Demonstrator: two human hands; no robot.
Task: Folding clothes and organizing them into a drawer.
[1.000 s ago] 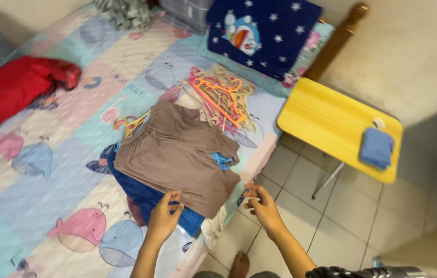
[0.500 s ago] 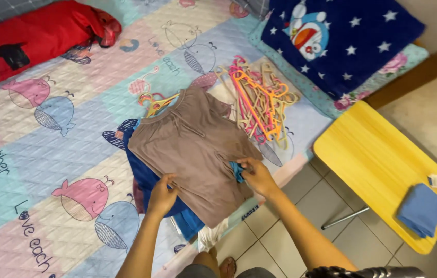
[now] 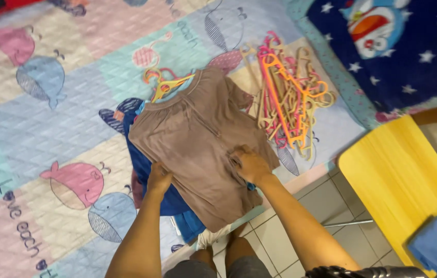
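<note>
Matt brown cloth garment [image 3: 198,139], quilted bedspread [image 3: 48,128], glossy plastic hangers [image 3: 290,103], smooth yellow tabletop [image 3: 398,175].

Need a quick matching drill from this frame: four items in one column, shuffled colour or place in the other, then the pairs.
Items:
1. shirt under both hands
2. pile of hangers
3. small table
4. folded cloth

Descriptions:
A. blue, lying on the table's near corner
B. yellow, standing on the tiled floor beside the bed
C. brown, on top of the clothes stack
D. pink, orange and beige, on the bed right of the stack

Pairs: 1-C, 2-D, 3-B, 4-A
</note>
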